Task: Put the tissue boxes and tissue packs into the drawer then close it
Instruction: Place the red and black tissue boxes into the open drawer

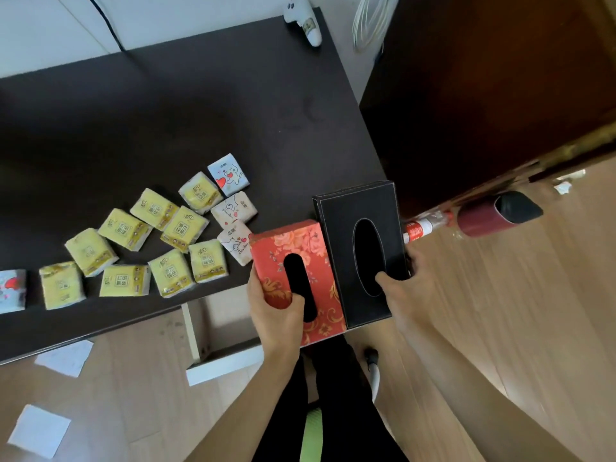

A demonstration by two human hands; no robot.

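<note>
My left hand [278, 311] grips the near end of a red floral tissue box [300, 258], thumb by its dark slot. Beside it, my right hand [405, 288] holds the near right corner of a black leather tissue box [358, 208], thumb at its oval opening. Both boxes lie side by side at the near right corner of the dark desk [200, 121] and jut past its front edge. Under the desk a white drawer [226, 361] stands pulled out, partly hidden by the red box and my arm. Several yellow tissue packs [125, 280] and a few white cartoon ones [233, 210] lie scattered on the desk's left.
A white game controller [305, 23] rests at the desk's far edge. To the right stands a dark wooden cabinet [483, 95], with a plastic bottle [421, 228] and a maroon object [496, 215] low beside it. Paper sheets [65, 358] lie on the wooden floor.
</note>
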